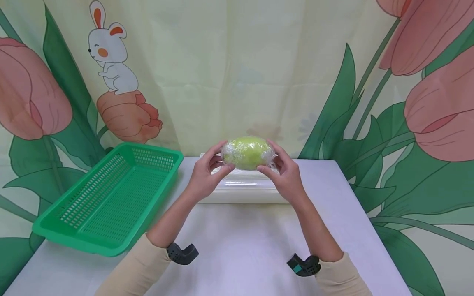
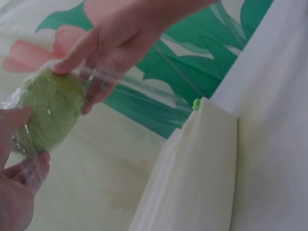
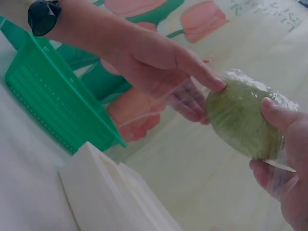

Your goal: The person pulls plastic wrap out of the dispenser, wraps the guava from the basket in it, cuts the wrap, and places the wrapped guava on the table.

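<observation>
A green oval fruit [image 1: 247, 153] with a shiny layer of plastic wrap over it is held up above a white cling film dispenser [image 1: 244, 196]. My left hand [image 1: 205, 174] grips one end, thumb in front and fingers behind. At the other end, my right hand [image 1: 285, 174] holds it the same way. Loose cling film [image 2: 139, 89] trails from the fruit's side in the left wrist view. Both thumbs lie on the wrapped skin in the right wrist view, where the fruit [image 3: 243, 120] shows a smooth, pale green surface.
A green perforated plastic basket [image 1: 122, 197] stands on the left of the white-covered table [image 1: 237, 246]. Behind the table hangs a curtain [image 1: 259, 74] printed with tulips and a rabbit. A small green piece [image 2: 196, 104] sits on the dispenser's end.
</observation>
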